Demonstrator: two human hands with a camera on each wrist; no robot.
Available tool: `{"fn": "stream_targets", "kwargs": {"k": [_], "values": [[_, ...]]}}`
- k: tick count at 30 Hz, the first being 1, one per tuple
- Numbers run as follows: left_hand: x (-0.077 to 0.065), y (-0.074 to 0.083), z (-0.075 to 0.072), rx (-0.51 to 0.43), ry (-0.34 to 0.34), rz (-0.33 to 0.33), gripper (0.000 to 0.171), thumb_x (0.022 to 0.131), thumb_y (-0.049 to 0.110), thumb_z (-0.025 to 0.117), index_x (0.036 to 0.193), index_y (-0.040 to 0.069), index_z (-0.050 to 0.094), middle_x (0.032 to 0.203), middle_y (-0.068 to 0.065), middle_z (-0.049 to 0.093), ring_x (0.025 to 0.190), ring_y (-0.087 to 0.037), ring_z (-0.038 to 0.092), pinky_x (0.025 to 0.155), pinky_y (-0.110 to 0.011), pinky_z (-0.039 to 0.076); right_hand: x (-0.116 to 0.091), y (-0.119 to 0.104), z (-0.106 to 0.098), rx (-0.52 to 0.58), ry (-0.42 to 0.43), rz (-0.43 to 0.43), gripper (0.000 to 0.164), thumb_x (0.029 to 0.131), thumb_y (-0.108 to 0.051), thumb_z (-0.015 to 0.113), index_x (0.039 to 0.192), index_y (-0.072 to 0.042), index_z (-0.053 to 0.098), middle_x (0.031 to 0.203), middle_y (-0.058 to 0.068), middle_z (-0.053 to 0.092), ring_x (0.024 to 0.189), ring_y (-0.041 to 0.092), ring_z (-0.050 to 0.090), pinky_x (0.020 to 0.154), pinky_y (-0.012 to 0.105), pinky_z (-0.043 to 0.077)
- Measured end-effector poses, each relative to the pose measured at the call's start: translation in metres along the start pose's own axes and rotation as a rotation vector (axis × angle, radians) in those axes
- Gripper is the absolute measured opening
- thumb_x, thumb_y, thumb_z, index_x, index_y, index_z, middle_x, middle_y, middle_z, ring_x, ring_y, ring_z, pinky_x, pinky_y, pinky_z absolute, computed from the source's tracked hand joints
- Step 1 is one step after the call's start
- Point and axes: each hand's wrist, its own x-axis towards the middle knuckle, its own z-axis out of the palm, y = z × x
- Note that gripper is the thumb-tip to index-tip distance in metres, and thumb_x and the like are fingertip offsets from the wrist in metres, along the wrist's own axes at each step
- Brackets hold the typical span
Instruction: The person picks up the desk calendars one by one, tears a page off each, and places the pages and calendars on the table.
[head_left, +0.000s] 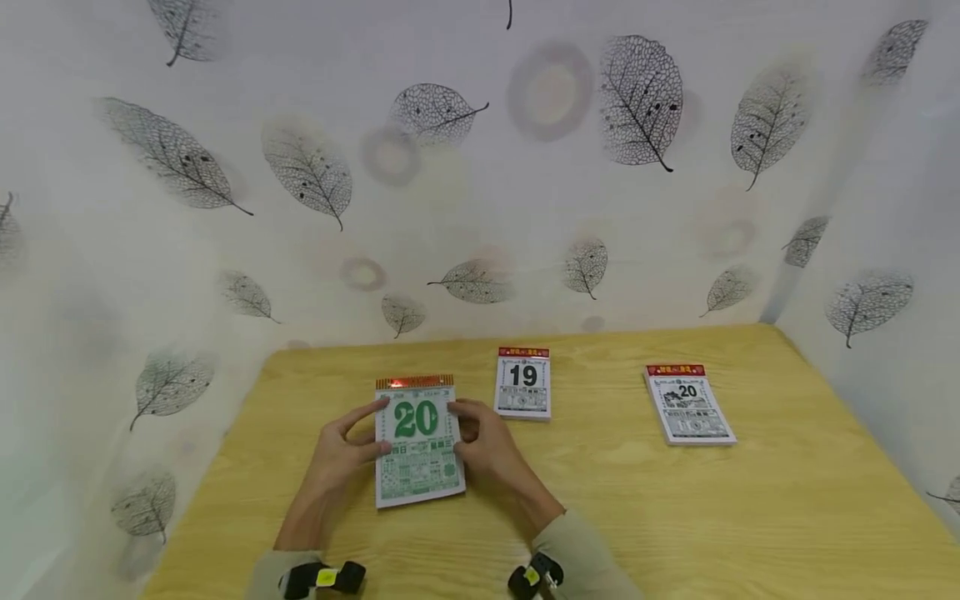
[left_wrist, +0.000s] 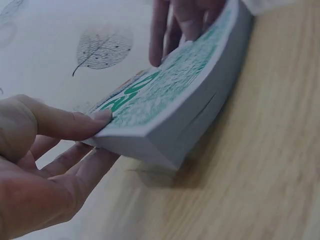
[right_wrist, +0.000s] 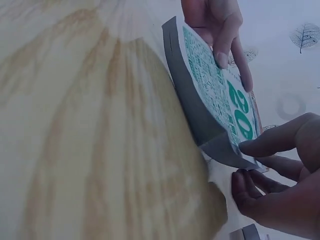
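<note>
Between both hands is a thick tear-off calendar [head_left: 418, 454] with a green 20 and a shiny red-gold top strip. My left hand [head_left: 341, 446] grips its left edge, thumb on the front page and other fingers at the side and beneath. On the opposite edge my right hand [head_left: 491, 446] pinches it the same way. The left wrist view shows the pad's white page block [left_wrist: 165, 135], bent slightly, with the left thumb [left_wrist: 75, 122] pressing the top page. In the right wrist view the right fingers [right_wrist: 280, 170] lie under the edge.
A smaller calendar reading 19 [head_left: 523, 383] lies just right of my right hand, near the table's back. Another reading 20 [head_left: 688, 404] lies farther right, slightly turned. The yellow wood-grain table [head_left: 600, 517] meets a leaf-patterned cloth backdrop [head_left: 480, 192] at the back and sides.
</note>
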Motion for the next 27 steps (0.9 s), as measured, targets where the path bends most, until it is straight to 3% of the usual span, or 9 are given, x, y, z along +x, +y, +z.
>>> {"fn": "stream_targets", "kwargs": {"k": [4, 10, 16, 21, 27], "values": [[-0.001, 0.007, -0.005, -0.072, -0.034, -0.028, 0.073, 0.090, -0.013, 0.069, 0.155, 0.010, 0.047, 0.163, -0.015, 0.028, 0.136, -0.046, 0.047, 0.090, -0.034, 0.059, 0.002, -0.005, -0.004, -0.013, 0.045, -0.026, 0.059, 0.081, 0.017, 0.061, 0.139, 0.003, 0.060, 0.150, 0.020, 0.049, 0.124, 0.038, 0.059, 0.099, 0.046, 0.054], [0.004, 0.007, 0.001, -0.131, -0.092, 0.025, 0.075, 0.090, -0.013, 0.068, 0.157, 0.011, 0.043, 0.166, -0.010, 0.025, 0.140, -0.045, 0.044, 0.095, -0.035, 0.057, 0.004, -0.008, -0.017, 0.011, 0.092, -0.066, 0.056, 0.080, 0.018, 0.063, 0.135, 0.004, 0.062, 0.143, 0.022, 0.056, 0.119, 0.043, 0.061, 0.098, 0.051, 0.055], [0.003, 0.010, 0.008, -0.144, -0.097, 0.074, 0.077, 0.090, -0.013, 0.068, 0.158, 0.010, 0.039, 0.169, -0.009, 0.019, 0.144, -0.045, 0.038, 0.097, -0.033, 0.055, 0.001, -0.016, -0.031, 0.073, 0.025, -0.079, 0.056, 0.085, 0.013, 0.062, 0.140, 0.005, 0.057, 0.135, 0.024, 0.062, 0.120, 0.040, 0.062, 0.096, 0.042, 0.057], [0.005, 0.017, 0.016, -0.177, -0.160, 0.115, 0.081, 0.090, -0.011, 0.069, 0.160, 0.011, 0.035, 0.168, -0.008, 0.022, 0.143, -0.044, 0.039, 0.098, -0.033, 0.055, -0.005, -0.022, -0.048, 0.118, -0.007, -0.063, 0.056, 0.090, 0.009, 0.061, 0.145, -0.001, 0.054, 0.138, 0.024, 0.060, 0.121, 0.040, 0.062, 0.097, 0.039, 0.056], [0.006, 0.025, 0.024, -0.171, -0.196, 0.120, 0.082, 0.089, -0.008, 0.072, 0.160, 0.013, 0.037, 0.159, -0.018, 0.035, 0.136, -0.040, 0.050, 0.097, -0.036, 0.056, -0.014, -0.028, -0.063, 0.146, -0.018, -0.037, 0.056, 0.094, 0.007, 0.060, 0.148, -0.005, 0.052, 0.139, 0.023, 0.059, 0.112, 0.037, 0.066, 0.086, 0.039, 0.061]]}}
